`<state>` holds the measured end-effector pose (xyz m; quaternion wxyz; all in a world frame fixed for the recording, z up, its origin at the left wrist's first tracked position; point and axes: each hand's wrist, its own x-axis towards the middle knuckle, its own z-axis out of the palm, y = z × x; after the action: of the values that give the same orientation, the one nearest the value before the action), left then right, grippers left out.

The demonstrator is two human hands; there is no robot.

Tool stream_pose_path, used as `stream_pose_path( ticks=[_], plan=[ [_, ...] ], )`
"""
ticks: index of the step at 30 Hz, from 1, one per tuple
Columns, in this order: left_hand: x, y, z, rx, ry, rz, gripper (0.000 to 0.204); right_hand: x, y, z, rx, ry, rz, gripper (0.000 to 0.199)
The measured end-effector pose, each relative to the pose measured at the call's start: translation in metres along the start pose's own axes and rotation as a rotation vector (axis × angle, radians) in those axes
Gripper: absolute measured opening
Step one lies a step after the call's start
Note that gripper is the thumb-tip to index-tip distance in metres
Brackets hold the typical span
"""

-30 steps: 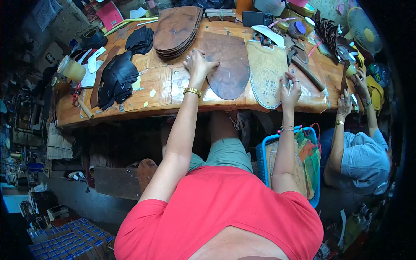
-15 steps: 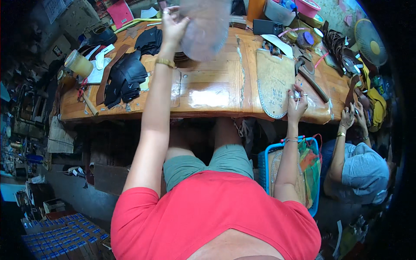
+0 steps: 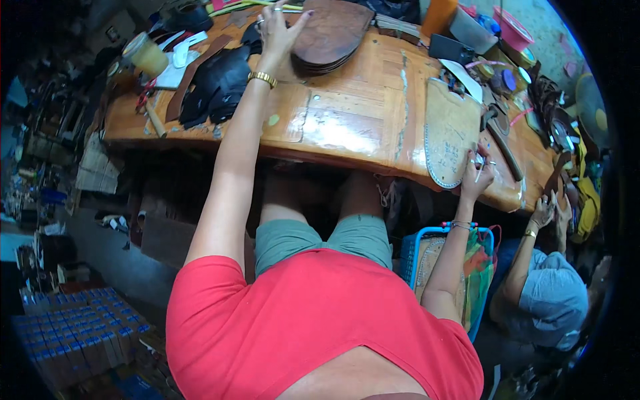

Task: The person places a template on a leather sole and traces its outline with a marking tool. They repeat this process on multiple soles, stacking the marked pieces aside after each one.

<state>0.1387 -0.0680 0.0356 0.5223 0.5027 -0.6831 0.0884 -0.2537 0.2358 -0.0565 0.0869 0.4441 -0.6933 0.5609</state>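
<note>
My left hand reaches to the far side of the table, its fingers spread. Its thumb lies at the left edge of a stack of brown leather pieces with rounded ends. My right hand is closed around a thin white pen-like stick at the table's front edge. Just beside it lies a tan, round-ended template with small holes along its rim and handwriting on it. A hammer rests to the right of the template.
Black leather pieces, a yellowish jar and a wooden-handled tool occupy the table's left. Tubs, including a pink one, crowd the far right. A blue basket stands below my right arm. Another person works at right.
The blurred, round-ended sheet that my left hand held up no longer hangs there; the brown stack now shows fully. My right hand keeps the white stick beside the template. The view has shifted.
</note>
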Motion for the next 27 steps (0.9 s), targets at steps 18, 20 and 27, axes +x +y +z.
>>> stream_pose_path(
  ticks=[18, 20, 27],
  plan=[
    [-0.042, 0.018, -0.039, 0.012, -0.264, 0.470, 0.065, 0.006, 0.011, 0.008, -0.018, -0.014, -0.042, 0.022],
    [-0.046, 0.024, -0.058, -0.116, -0.236, 0.458, 0.074, 0.006, 0.018, 0.010, 0.016, -0.010, -0.065, 0.023],
    [-0.098, 0.005, -0.190, -0.454, -0.302, 0.260, 0.053, 0.011, 0.048, 0.013, 0.200, -0.032, -0.101, 0.024]
  ],
)
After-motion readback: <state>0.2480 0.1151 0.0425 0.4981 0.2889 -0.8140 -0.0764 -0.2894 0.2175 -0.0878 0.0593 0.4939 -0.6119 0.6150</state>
